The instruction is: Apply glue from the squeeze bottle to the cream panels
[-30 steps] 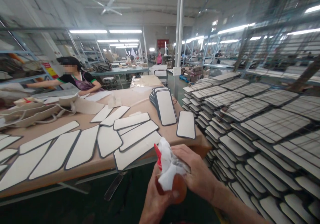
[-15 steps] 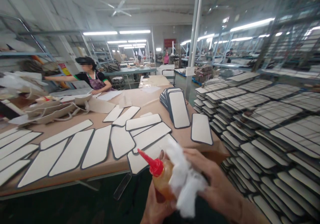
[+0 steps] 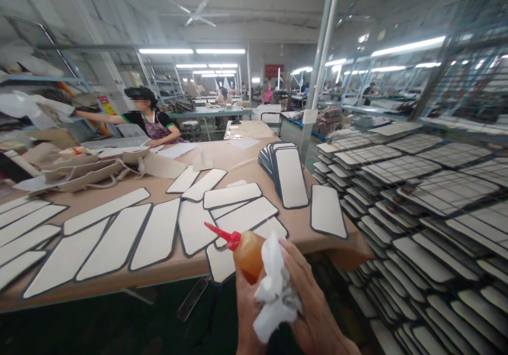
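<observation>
My left hand (image 3: 248, 312) is wrapped round a squeeze bottle (image 3: 250, 255) of amber liquid, whose red nozzle points up and to the left. With my right hand (image 3: 311, 302) I press a crumpled white cloth (image 3: 273, 286) against the bottle's right side. The cloth covers much of the bottle and some of my fingers. Just beyond, cream panels with dark edges lie overlapping on the brown-covered table, among them a wide panel (image 3: 248, 215) and one partly behind the bottle (image 3: 220, 264).
A fanned stack of panels (image 3: 291, 178) and a single panel (image 3: 328, 210) lie at the table's right end. Racks of panels (image 3: 420, 249) stand close on my right. Across the table, a person (image 3: 148, 119) reaches towards piled material (image 3: 79, 170).
The bottle has tilted further to the left and my right hand has moved left, closing in with the cloth against it. The view has shifted slightly.
</observation>
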Tool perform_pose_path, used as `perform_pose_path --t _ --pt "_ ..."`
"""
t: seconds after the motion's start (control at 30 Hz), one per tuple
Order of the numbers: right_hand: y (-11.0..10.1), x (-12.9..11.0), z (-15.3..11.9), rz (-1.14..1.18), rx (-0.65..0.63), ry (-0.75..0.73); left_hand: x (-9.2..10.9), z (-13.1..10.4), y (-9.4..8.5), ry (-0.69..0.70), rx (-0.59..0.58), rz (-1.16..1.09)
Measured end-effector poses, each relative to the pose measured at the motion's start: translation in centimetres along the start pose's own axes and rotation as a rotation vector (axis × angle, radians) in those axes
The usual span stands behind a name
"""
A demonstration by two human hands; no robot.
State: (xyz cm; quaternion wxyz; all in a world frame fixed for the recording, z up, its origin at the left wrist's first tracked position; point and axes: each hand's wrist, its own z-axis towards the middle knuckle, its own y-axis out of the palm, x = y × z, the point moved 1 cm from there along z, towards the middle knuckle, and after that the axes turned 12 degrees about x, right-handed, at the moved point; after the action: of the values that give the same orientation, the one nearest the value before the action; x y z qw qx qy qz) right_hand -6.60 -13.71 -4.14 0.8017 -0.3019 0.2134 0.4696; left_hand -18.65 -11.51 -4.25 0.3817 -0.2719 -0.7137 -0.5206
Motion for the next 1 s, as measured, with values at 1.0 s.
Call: perform_pose_path --t 1.0 --pt "2.7 1.1 0.4 0.758 0.282 0.943 0.8 1.3 -1.4 0.025 -0.408 0.122"
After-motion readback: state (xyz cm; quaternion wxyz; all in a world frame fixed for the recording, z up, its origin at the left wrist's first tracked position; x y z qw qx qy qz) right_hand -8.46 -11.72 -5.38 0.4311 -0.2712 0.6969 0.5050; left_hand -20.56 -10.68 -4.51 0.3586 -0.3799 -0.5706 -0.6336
